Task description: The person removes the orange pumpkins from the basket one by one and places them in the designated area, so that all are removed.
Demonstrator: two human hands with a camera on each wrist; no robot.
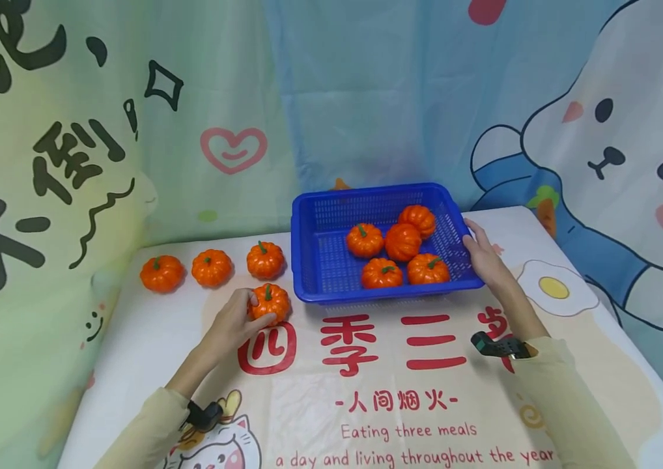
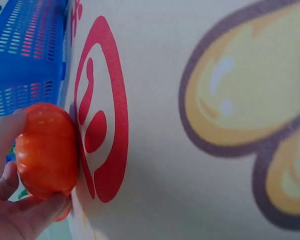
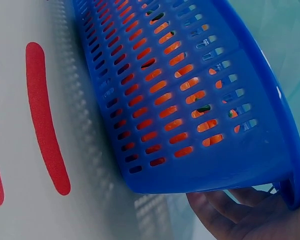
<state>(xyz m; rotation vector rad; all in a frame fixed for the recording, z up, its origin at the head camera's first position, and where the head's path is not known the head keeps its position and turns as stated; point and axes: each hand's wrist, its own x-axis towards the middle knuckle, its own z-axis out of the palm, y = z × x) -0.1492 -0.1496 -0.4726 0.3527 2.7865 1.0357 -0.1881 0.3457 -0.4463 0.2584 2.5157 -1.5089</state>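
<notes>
In the head view my left hand (image 1: 236,322) grips a small orange toy pumpkin (image 1: 273,303) with a green stem, thumb and fingers on its sides, just left of the blue basket. The left wrist view shows this pumpkin (image 2: 46,150) close against the tablecloth. My right hand (image 1: 488,257) holds the right end of the blue plastic basket (image 1: 331,298); in the right wrist view its fingers (image 3: 217,212) curl beneath the basket's rim at that end. Inside, several more pumpkins (image 1: 403,242) are gathered toward the right side.
Three more pumpkins (image 1: 211,268) form a row along the table's back left edge. A white tablecloth (image 1: 314,404) with red lettering and cartoon prints covers the table. Behind hangs a printed curtain (image 1: 355,124), close to the table's back edge.
</notes>
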